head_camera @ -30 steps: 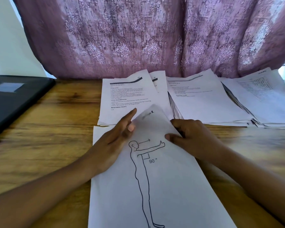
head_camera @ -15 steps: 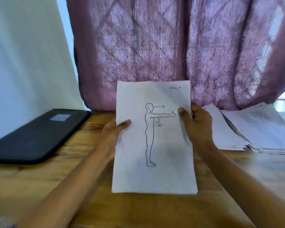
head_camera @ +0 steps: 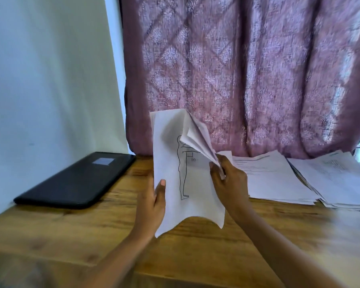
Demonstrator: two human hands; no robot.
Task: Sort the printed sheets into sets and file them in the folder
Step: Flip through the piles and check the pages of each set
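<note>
above the wooden table (head_camera: 75,235), both hands now fold the white figure-drawing sheets (head_camera: 170,183), flat earlier: left hand (head_camera: 152,206) grips one edge, right hand (head_camera: 229,181) pinches the folded-over edge.

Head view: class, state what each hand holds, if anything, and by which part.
Both hold one set of white printed sheets with an outline figure: the left hand grips its left edge, the right hand pinches the bent-over upper right corners.
</note>
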